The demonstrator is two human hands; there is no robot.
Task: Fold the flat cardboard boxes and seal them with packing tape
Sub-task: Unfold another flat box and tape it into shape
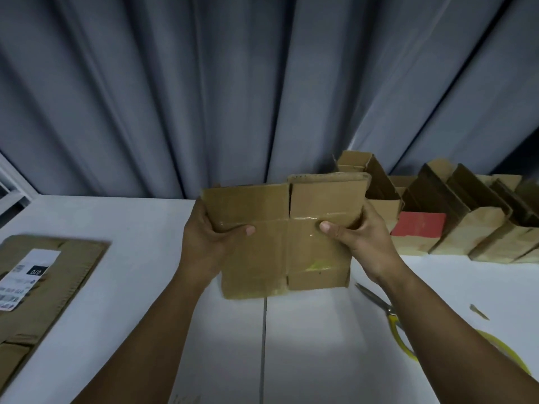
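Observation:
A flat brown cardboard box (280,252) is held upright above the white table (145,258), its flaps showing at top and bottom and old clear tape across its middle. My left hand (210,240) grips its left edge, thumb pressed on the front face. My right hand (358,240) grips the right edge, thumb on the front near the taped crease. Yellow-handled scissors (385,310) lie on the table to the right, partly hidden under my right forearm. A yellowish roll of tape (507,354) peeks out past that forearm.
A large flattened box (52,287) with a white shipping label lies at the left. Several folded boxes (466,223), one with a red face (420,225), stand along the back right. Grey curtains (233,97) hang behind the table. A small scrap (478,312) lies at the right.

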